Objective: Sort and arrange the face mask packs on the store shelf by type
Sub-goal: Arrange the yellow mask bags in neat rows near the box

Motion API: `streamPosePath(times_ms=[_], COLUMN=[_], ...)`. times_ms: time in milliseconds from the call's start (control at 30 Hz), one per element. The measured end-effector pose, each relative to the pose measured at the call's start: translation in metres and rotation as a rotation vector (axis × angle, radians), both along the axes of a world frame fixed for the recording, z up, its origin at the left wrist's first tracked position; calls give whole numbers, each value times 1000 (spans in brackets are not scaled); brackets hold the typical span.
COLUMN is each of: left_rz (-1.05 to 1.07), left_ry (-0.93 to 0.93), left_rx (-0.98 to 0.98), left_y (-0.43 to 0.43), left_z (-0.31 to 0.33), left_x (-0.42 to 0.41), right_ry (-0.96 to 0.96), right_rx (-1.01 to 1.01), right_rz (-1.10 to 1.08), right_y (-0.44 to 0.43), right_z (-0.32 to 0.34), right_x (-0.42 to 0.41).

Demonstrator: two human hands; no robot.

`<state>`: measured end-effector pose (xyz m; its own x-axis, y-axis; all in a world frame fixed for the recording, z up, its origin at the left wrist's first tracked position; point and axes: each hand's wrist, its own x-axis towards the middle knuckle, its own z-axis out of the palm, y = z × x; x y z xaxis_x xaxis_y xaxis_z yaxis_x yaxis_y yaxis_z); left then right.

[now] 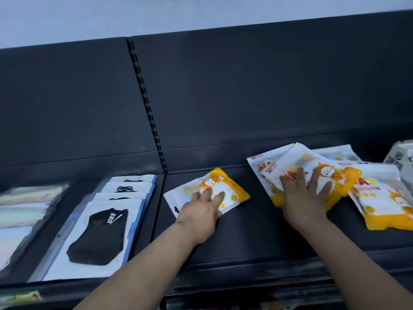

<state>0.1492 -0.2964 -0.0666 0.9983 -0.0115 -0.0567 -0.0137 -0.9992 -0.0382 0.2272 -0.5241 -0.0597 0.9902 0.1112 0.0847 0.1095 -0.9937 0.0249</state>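
Pale packs far left on shelf; black-mask packs stacked beside. Left hand, fingers spread, flat on lone orange pack. Right hand, fingers splayed, pressing orange pile.

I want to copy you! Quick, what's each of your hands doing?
Left hand: open, fingers resting flat on a single orange-and-white mask pack.
Right hand: open, fingers spread, pressing on the pile of orange mask packs.

Orange-white mask packs heaped right; one pack lies apart.
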Motion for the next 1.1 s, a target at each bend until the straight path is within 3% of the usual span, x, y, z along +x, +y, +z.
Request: streamPosePath(times_ms=[200,400,600,733,867,967,1100], left_rz=[129,154,186,177,286,403,461], left_ry=[72,88,48,46,-60,-263,-531], left_rx=[-97,-48,9,1,-198,-438,-675], left_y=[26,22,6,6,14,33,74], left_z=[9,7,6,5,11,25,40], left_x=[30,43,41,36,27,16,-2], right_ry=[81,-98,107,27,-208,-322,-186], right_rx=[40,17,60,-38,174,175,46], right_rz=[-53,100,71,90,169,381,616], right_y=[-27,-26,-16,-21,-5,36,93], right_z=[0,0,-4,-3,12,14,-5], right_x=[15,7,20,17,6,-10,-40])
